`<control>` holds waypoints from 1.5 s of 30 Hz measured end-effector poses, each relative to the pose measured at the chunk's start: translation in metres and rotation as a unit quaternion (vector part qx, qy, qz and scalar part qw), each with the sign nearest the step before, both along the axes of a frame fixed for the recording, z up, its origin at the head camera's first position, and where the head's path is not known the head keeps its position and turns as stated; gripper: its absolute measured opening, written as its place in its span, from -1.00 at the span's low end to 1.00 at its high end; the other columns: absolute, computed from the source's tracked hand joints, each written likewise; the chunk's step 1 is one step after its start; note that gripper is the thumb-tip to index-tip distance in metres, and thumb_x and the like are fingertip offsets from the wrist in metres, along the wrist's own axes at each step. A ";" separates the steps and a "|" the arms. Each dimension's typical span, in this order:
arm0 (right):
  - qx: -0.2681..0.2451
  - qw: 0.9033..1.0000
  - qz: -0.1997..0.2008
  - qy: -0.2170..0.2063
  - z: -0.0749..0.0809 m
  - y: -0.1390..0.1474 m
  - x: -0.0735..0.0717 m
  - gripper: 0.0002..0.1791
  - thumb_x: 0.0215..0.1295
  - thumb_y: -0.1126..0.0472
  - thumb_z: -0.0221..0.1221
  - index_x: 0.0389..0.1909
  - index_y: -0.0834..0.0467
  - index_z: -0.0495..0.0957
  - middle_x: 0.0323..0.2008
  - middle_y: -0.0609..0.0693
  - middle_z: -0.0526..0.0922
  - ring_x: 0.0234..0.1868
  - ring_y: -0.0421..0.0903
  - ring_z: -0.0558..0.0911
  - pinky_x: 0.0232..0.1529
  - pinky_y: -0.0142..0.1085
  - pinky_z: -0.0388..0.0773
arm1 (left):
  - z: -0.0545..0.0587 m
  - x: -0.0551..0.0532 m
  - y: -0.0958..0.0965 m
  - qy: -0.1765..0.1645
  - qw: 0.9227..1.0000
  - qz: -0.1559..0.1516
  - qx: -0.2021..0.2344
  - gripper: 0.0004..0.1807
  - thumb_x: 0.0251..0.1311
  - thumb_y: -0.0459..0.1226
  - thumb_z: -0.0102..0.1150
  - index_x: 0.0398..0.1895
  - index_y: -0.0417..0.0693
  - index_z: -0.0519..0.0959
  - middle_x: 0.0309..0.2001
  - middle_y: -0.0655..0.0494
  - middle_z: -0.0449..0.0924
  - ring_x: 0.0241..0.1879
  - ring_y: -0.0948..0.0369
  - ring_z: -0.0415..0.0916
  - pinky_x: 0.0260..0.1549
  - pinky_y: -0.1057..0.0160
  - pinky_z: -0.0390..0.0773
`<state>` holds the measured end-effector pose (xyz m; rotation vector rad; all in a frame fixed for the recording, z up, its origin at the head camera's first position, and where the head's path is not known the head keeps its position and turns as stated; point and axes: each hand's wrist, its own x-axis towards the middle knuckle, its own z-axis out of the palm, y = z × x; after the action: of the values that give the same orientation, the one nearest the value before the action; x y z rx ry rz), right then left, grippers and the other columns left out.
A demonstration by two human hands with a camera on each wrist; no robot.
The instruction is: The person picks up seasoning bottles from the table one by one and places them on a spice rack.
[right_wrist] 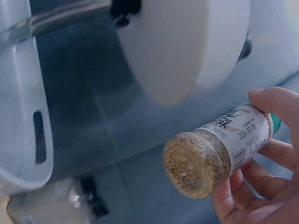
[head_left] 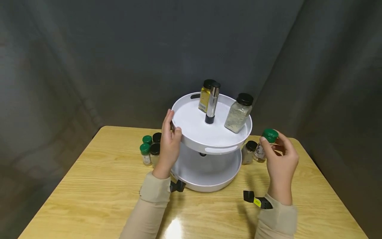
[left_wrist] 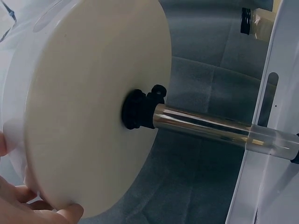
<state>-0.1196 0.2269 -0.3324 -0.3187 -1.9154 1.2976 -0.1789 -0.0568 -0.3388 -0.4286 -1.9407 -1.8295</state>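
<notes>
- Left hand (head_left: 169, 146) rests against the upper tray (head_left: 194, 126), fingers fairly straight; right hand (head_left: 282, 159) pinches the green-topped jar (right_wrist: 224, 149), aslant, right of that tray.
- Best grip it near the cap — base downward, clear of the rim, tray steadied.
- Trays: two, counting the lower tray (head_left: 206, 172).
- Other jars: two black-capped jars (head_left: 237, 116) up top; on the bench (head_left: 119, 192), one squat jar (head_left: 247, 154) right, four small jars (head_left: 146, 156) left — perhaps more, partly hidden.

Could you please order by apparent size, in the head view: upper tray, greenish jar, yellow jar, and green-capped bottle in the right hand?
1. Upper tray
2. Greenish jar
3. Yellow jar and held green-capped bottle: unsure; they look similar, and both are partly hidden.
</notes>
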 end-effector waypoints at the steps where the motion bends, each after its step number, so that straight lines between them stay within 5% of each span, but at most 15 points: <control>1: 0.006 1.000 0.005 0.005 0.002 -0.002 0.001 -0.57 0.26 0.15 0.41 0.13 0.16 0.67 -0.24 -0.32 0.58 -0.27 -0.23 0.52 -0.21 -0.48 0.50 | -0.001 -0.001 0.000 -0.001 1.000 -0.001 -0.001 -0.31 0.39 -0.26 -0.15 0.58 -0.20 0.08 0.63 -0.02 -0.14 0.57 0.09 -0.09 0.47 0.05 0.10; 12: 0.062 0.996 0.059 0.033 0.021 -0.014 0.006 -0.61 0.24 0.26 0.40 0.10 0.15 0.70 -0.29 -0.28 0.58 -0.29 -0.22 0.51 -0.29 -0.56 0.48 | -0.008 -0.010 0.015 0.009 1.000 -0.017 0.012 -0.30 0.39 -0.26 -0.13 0.57 -0.25 0.06 0.62 -0.07 -0.15 0.57 0.05 -0.10 0.48 0.07 0.06; 20: 0.094 0.989 0.105 0.050 0.054 -0.017 0.005 -0.63 0.27 0.26 0.37 0.11 0.15 0.69 -0.25 -0.28 0.62 -0.27 -0.20 0.54 -0.29 -0.53 0.49 | -0.008 -0.013 0.026 0.012 1.000 -0.018 0.009 -0.32 0.40 -0.26 -0.13 0.56 -0.24 0.08 0.61 -0.08 -0.13 0.57 0.05 -0.08 0.49 0.08 0.05; 30: 0.136 0.974 0.181 0.009 0.097 -0.038 -0.005 -0.60 0.35 0.10 0.32 0.17 0.12 0.64 -0.17 -0.16 0.64 -0.25 -0.18 0.58 -0.27 -0.51 0.51 | -0.006 -0.015 0.028 0.026 0.999 -0.017 0.008 -0.33 0.41 -0.24 -0.14 0.55 -0.24 0.08 0.61 -0.08 -0.13 0.57 0.05 -0.08 0.49 0.08 0.03; 45: 0.181 0.946 0.262 -0.059 0.133 -0.070 -0.041 -0.50 0.41 -0.04 0.23 0.18 0.23 0.55 -0.09 0.14 0.65 -0.20 -0.01 0.61 -0.31 -0.46 0.65 | -0.005 -0.014 0.034 0.049 0.999 0.006 0.010 -0.37 0.39 -0.32 -0.14 0.52 -0.26 0.14 0.59 -0.15 -0.08 0.57 0.06 -0.08 0.51 0.13 0.00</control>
<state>-0.1605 0.1573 -0.1990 0.3312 -2.3892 1.2268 -0.1933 -0.0233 -0.3443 -0.4896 -1.8529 -1.7846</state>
